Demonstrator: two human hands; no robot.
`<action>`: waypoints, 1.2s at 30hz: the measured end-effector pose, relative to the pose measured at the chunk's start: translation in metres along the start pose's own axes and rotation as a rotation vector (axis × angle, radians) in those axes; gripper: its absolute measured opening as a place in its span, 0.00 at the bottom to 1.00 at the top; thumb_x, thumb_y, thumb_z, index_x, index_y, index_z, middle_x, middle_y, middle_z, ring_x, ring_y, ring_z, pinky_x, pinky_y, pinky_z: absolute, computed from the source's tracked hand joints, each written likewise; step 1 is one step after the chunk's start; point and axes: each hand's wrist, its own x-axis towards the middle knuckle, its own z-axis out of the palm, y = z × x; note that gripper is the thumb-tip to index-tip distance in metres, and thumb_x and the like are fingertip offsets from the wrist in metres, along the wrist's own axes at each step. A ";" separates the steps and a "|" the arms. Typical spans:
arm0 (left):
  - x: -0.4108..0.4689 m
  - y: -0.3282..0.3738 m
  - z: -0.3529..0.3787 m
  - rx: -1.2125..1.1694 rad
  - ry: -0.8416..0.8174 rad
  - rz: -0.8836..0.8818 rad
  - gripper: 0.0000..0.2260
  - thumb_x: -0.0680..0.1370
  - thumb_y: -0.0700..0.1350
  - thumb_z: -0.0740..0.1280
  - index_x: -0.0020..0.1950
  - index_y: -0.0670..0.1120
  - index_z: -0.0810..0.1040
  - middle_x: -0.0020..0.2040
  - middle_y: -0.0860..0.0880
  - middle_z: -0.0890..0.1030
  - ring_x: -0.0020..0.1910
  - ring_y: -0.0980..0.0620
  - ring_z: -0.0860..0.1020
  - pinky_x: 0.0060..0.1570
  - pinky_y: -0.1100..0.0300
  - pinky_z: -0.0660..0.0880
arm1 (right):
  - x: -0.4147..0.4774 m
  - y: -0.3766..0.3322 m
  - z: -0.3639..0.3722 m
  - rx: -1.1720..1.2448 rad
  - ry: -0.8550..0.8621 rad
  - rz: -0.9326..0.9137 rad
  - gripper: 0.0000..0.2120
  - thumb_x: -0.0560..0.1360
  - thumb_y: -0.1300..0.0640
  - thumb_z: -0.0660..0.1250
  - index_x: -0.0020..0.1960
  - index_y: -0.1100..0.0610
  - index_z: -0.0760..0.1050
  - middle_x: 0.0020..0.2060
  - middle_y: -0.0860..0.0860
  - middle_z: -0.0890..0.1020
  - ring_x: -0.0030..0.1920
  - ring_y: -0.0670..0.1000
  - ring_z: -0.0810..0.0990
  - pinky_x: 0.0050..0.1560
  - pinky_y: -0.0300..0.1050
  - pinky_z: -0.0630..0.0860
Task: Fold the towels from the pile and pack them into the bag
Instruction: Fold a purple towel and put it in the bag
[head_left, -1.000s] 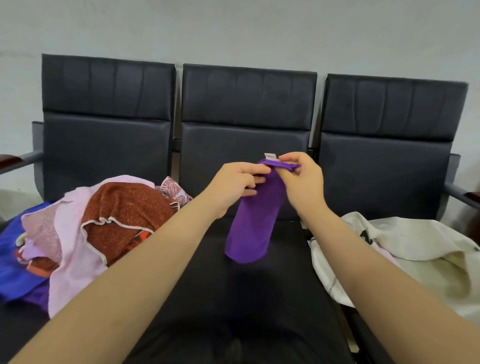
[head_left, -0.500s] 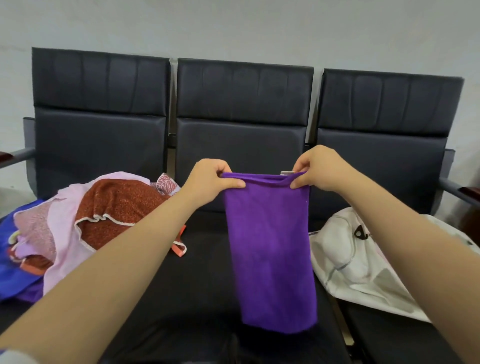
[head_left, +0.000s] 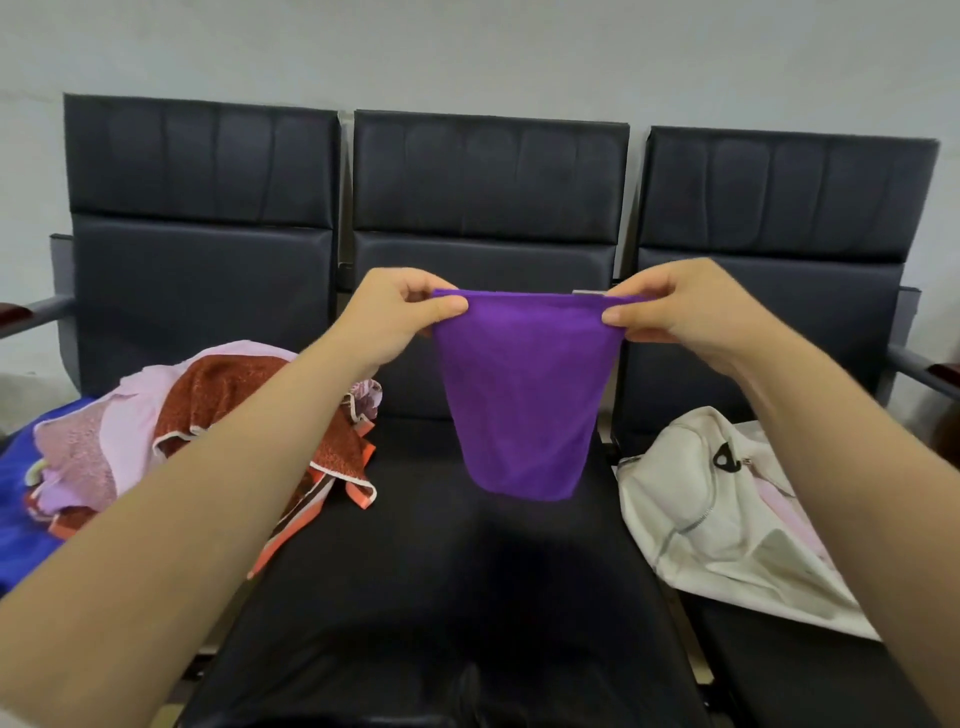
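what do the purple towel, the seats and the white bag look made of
Purple towel: soft matte cloth, perhaps microfibre; hangs limp, fine nap.
Seats: black leather or faux leather; slight sheen, stitched panels.
White bag: thin fabric, maybe nylon or canvas; lies crumpled, zip visible.

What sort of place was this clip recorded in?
Probably a waiting area or lobby, not a home: three joined black padded seats with metal armrests stand in a row against a bare pale wall. The towel pile and white bag lie on the outer seats.
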 end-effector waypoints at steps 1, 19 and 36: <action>0.002 0.003 -0.002 -0.015 0.002 -0.003 0.07 0.74 0.36 0.70 0.40 0.48 0.81 0.30 0.56 0.82 0.32 0.61 0.78 0.33 0.67 0.75 | 0.001 -0.003 -0.003 0.102 -0.019 0.021 0.09 0.69 0.68 0.73 0.44 0.56 0.83 0.41 0.55 0.85 0.46 0.52 0.84 0.54 0.49 0.81; 0.026 -0.013 0.009 -0.039 0.164 -0.175 0.03 0.78 0.41 0.67 0.48 0.48 0.80 0.44 0.48 0.83 0.40 0.53 0.83 0.35 0.62 0.78 | 0.038 0.031 0.035 0.223 0.210 0.142 0.05 0.74 0.64 0.70 0.50 0.58 0.80 0.45 0.54 0.84 0.46 0.49 0.85 0.47 0.42 0.82; -0.221 -0.133 0.038 0.517 -0.758 -0.302 0.02 0.75 0.48 0.70 0.43 0.53 0.81 0.39 0.57 0.81 0.41 0.60 0.78 0.43 0.65 0.73 | -0.164 0.189 0.119 -0.431 -0.595 0.200 0.13 0.68 0.55 0.77 0.35 0.41 0.75 0.43 0.44 0.83 0.43 0.39 0.78 0.46 0.35 0.73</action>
